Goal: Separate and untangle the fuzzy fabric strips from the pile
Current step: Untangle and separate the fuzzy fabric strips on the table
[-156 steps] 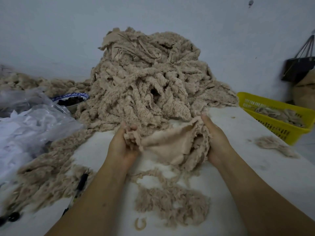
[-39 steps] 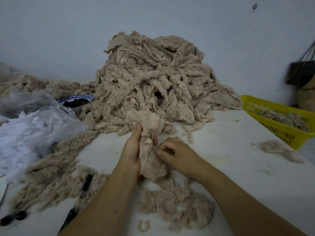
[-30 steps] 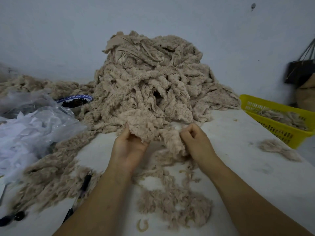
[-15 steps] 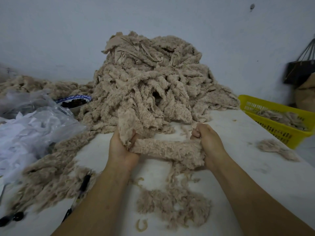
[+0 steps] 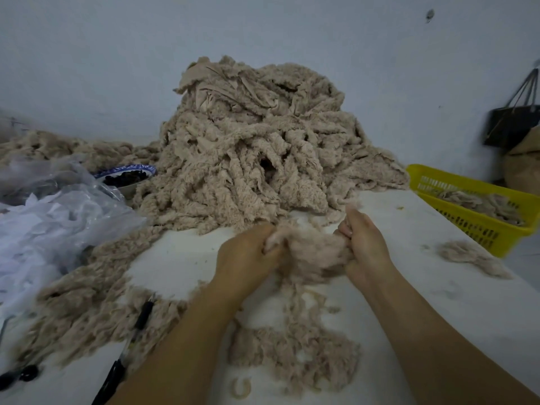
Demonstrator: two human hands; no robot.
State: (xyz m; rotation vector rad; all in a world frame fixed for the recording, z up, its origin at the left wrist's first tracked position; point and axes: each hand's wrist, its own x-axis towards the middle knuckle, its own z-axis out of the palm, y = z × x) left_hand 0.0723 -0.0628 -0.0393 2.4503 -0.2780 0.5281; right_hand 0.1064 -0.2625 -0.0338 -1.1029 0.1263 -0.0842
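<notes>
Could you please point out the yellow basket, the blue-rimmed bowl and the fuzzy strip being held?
yellow basket [image 5: 470, 228], head view, on its near slotted wall.
blue-rimmed bowl [image 5: 131, 169], head view, on its patterned rim.
fuzzy strip [image 5: 309, 249], head view, on its bunched middle.

pile [image 5: 251, 159]: fuzzy matt cloth (shaggy) | basket [image 5: 479, 226]: yellow plastic | bag [image 5: 58, 217]: glossy plastic

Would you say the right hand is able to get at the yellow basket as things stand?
Probably, once it lets go: the right hand grips the fuzzy strip, but bare table leads to the yellow basket.
</notes>
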